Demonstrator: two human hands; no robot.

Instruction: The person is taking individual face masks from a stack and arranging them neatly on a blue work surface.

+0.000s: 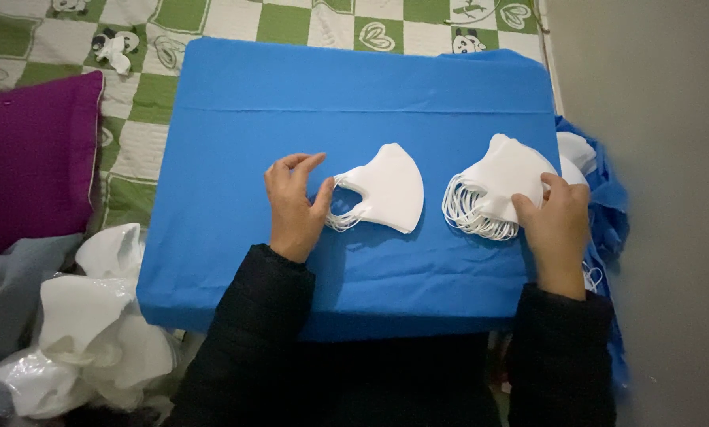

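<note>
- The left hand (294, 207) lies on the blue board (236, 142), fingers loosely spread, thumb touching the ear loops of a small stack of white masks (386, 188).
- The right hand (558, 221) pinches the right edge of a thicker stack of masks (501, 178).
- The step seems to be sorting or counting masks; moving one across calls for a light pinch.
- The masks are white, folded, soft, with thin loops at their left.
- More masks (577, 150) lie at the right, a purple pillow (30, 158) at the far left.

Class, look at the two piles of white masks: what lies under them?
Both mask piles lie on a blue cloth. What that cloth covers is hidden.
</note>
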